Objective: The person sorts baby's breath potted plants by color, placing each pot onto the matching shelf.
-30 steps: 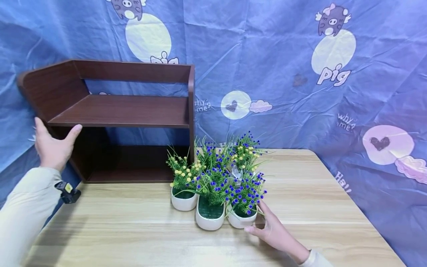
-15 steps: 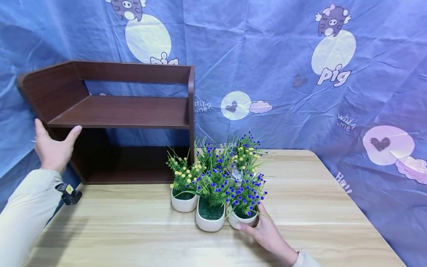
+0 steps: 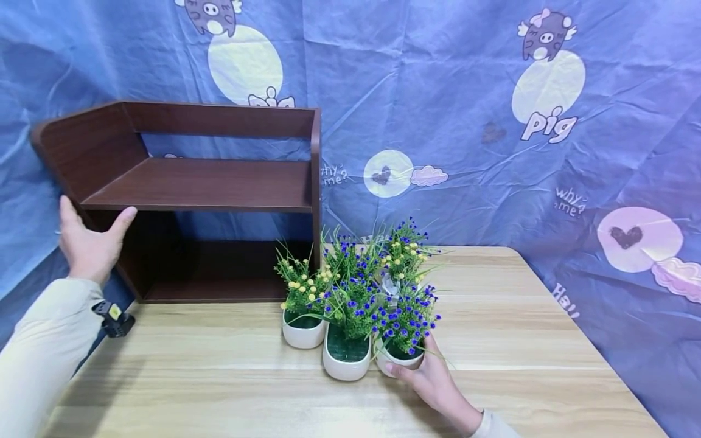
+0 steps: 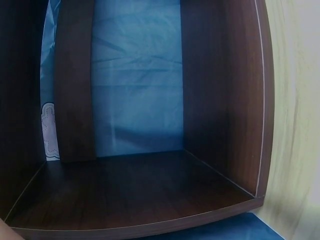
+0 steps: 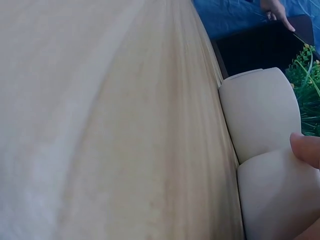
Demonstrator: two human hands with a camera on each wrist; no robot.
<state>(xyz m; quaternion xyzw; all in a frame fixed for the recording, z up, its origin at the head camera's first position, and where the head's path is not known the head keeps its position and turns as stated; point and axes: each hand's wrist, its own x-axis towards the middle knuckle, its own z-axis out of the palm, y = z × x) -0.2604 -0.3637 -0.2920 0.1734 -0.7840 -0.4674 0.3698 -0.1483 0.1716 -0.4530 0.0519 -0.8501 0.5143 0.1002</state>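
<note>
At the left, my left hand [image 3: 92, 246] holds the side panel of a dark brown two-tier shelf [image 3: 208, 182], thumb inside and fingers along the outer side. The left wrist view looks into the shelf's lower compartment [image 4: 125, 190]. My right hand [image 3: 435, 380] grips the white pot [image 3: 402, 363] of a blue-flowered artificial plant, thumb across its front and fingers at its right side. In the right wrist view the thumb [image 5: 306, 149] lies against that pot. Just left stands a longer white pot [image 3: 347, 367] with blue flowers.
A yellow-flowered pot [image 3: 303, 334] stands by the shelf's front right corner. Behind the gripped plant is another with yellow and blue flowers [image 3: 405, 246]. All stand on a light wooden table [image 3: 526, 340], with a blue printed cloth [image 3: 454, 91] hanging behind.
My right hand has moved left and its thumb has come across the front of the pot, taking hold. My left hand keeps its place on the shelf.
</note>
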